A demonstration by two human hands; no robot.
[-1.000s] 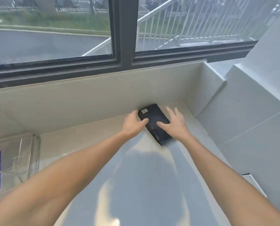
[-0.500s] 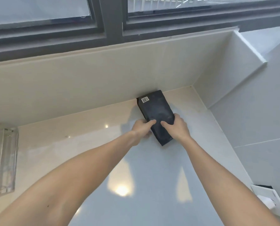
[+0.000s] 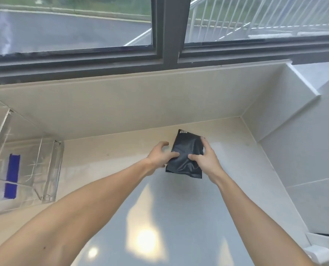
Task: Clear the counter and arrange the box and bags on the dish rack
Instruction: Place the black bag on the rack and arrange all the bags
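A flat black bag (image 3: pixel 185 150) with a small white barcode label at its top is held above the pale counter (image 3: pixel 179 217), near the back right corner. My right hand (image 3: pixel 204 158) grips its right edge, thumb on the front. My left hand (image 3: pixel 159 156) holds its left edge with the thumb on the front and the fingers curled. A clear acrylic dish rack (image 3: pixel 25 162) with a blue strip stands at the left, well apart from the bag.
A beige backsplash and dark window frame run behind the counter. A grey tiled wall closes the right side, with a white socket (image 3: pixel 321 246) low on it. Glossy counter lies between my arms.
The bag lay flat on the counter by the backsplash. Both hands took hold of it and lifted it off the counter, tilting it upright and bringing it slightly toward me.
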